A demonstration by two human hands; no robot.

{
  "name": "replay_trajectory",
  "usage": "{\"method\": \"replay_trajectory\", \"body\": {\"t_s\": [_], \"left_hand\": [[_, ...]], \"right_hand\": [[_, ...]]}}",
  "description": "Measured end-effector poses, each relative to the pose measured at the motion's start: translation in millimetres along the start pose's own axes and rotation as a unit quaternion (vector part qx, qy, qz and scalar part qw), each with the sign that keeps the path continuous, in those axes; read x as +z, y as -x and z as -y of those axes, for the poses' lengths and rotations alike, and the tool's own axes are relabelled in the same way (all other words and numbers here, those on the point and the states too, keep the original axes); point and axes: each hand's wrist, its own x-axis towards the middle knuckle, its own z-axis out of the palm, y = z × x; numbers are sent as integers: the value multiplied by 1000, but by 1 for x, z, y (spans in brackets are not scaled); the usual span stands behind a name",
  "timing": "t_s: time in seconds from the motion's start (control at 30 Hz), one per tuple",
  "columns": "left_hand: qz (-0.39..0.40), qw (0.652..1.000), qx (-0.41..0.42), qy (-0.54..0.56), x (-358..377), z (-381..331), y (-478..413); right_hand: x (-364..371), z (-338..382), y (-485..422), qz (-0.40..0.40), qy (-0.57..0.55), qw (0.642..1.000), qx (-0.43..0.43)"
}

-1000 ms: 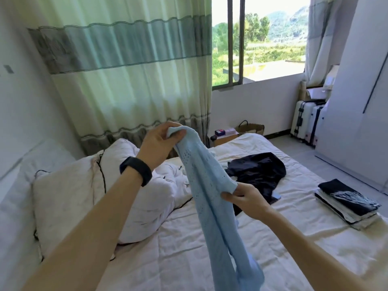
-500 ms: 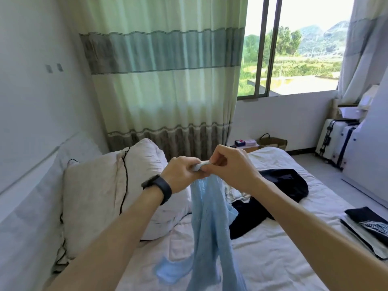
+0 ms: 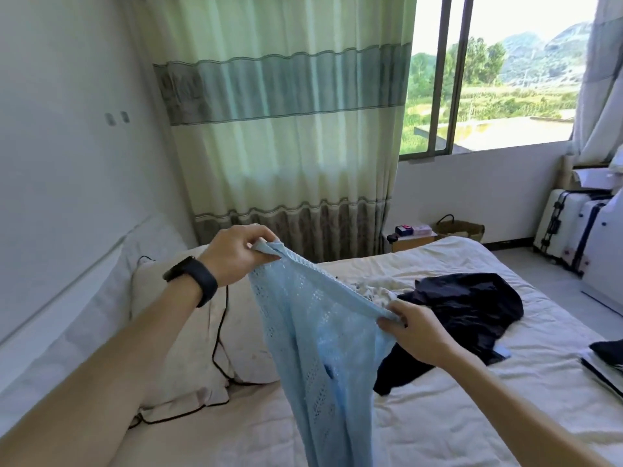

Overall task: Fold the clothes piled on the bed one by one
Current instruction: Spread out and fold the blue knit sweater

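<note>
Two hands: the left hand (image 3: 236, 256) pinches one top corner of the blue knit top (image 3: 320, 332) with curled fingers and thumb. The right hand (image 3: 418, 332) grips the other end of that edge the same way.
Head view, blue top: it hangs in the air between the hands, over the bed (image 3: 438, 416). Its long end drops toward 6 o'clock.
Done so far: a folded stack (image 3: 606, 358) sits on the bed at 3 o'clock, so some clothes look finished.
Left to do: the blue top is not folded yet. A dark garment (image 3: 472, 308) lies in a heap at 2 o'clock from the right hand, and a bit of white cloth (image 3: 374, 288) peeks out beside it.
How far: it looks like about the middle, maybe a little past it.
Writing: none can be read. The small box (image 3: 404, 229) past the bed at 1 o'clock is too tiny to tell, and the black wristband (image 3: 192, 279) shows no words.
</note>
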Motion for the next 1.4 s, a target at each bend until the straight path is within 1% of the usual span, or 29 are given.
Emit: {"method": "replay_trajectory", "body": {"t_s": [0.13,0.23,0.27,0.33,0.37,0.43,0.47,0.5,0.57,0.63,0.7,0.73,0.8,0.87,0.9,0.97,1.0,1.03,1.07,1.1,1.2,1.27,1.33,1.4], "left_hand": [[-34,987,-55,-147,-26,39,13],[-90,973,-90,-193,-30,67,17],[-97,966,-101,-218,-26,77,21],[-92,959,-114,-244,-12,99,34],[-82,965,-134,-212,-4,109,43],[-43,980,-164,-99,11,123,57],[-32,984,-160,-68,17,128,62],[-28,987,-144,-62,21,132,64],[-9,990,-114,-87,18,137,67],[36,983,-77,-164,10,143,70],[72,972,-47,-220,5,148,75],[78,970,-35,-228,3,151,78],[53,976,-28,-208,4,154,88],[8,983,-55,-175,12,150,103],[-10,984,-78,-159,20,146,113],[-50,984,-130,-107,37,135,140],[-74,983,-151,-78,47,129,157],[-96,981,-161,-55,57,124,174],[-117,979,-165,-38,67,119,192],[-135,976,-169,-26,77,113,211],[-192,961,-201,-4,92,92,256],[-217,953,-210,-32,93,79,279],[-235,949,-201,-60,90,68,297],[-230,951,-185,-92,86,59,303]], "right_hand": [[-53,31,-26,-98,32,993,-56],[-72,62,-45,-163,60,979,-108],[-72,68,-48,-168,74,976,-122],[-70,69,-51,-147,113,974,-127],[-67,64,-50,-126,135,976,-115],[-58,49,-44,-93,182,975,-82],[-53,41,-39,-89,201,973,-71],[-48,33,-34,-96,213,970,-61],[-43,20,-23,-127,232,964,-28],[-44,10,-13,-156,262,952,24],[-49,1,0,-178,306,933,69],[-51,-1,7,-184,331,922,80],[-52,-5,19,-187,353,912,91],[-49,-9,30,-182,318,922,129],[-48,-11,36,-178,274,932,155],[-45,-20,54,-183,140,952,201],[-44,-24,67,-185,67,955,223],[-43,-31,81,-188,21,954,234],[-41,-39,97,-194,6,954,230],[-38,-48,113,-207,16,956,207],[-36,-69,157,-269,63,953,121],[-37,-81,179,-295,78,947,94],[-41,-89,192,-319,83,942,54],[-43,-94,197,-330,77,940,30]]}}
